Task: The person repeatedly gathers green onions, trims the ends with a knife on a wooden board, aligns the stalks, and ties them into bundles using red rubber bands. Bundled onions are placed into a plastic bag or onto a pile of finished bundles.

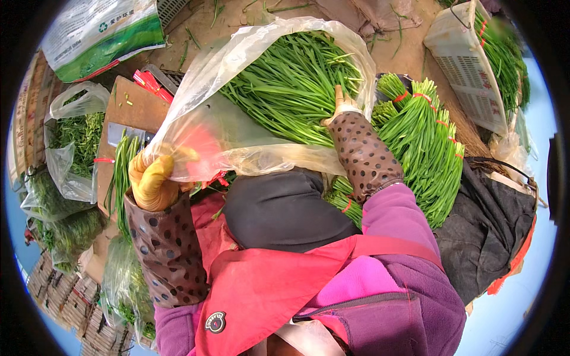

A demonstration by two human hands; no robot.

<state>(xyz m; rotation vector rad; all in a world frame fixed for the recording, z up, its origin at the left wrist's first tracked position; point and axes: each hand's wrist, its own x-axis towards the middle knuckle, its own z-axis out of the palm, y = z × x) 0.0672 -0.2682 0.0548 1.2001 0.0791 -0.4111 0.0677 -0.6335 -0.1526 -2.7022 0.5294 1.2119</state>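
Note:
My left hand (156,180), in a yellow glove, grips the edge of a large clear plastic bag (267,162) and pulls its mouth wide. Loose garlic chives (285,84) lie inside the bag, their pale cut ends towards the right. At those ends is my gloved right hand (345,109), within the bag's mouth and against the stems. One or two of its fingers point away from me; what the others do is hidden. Several chive bundles (414,120) tied with red bands lie beside my right forearm. Another tied bundle (122,164) hangs beside my left hand.
A knife (127,135) lies on a brown board (118,104) at the left, near red ties (152,85). Bags of greens (75,142) stand farther left. A white plastic crate (467,66) holding tied greens stands at upper right, a black cloth (476,231) below it.

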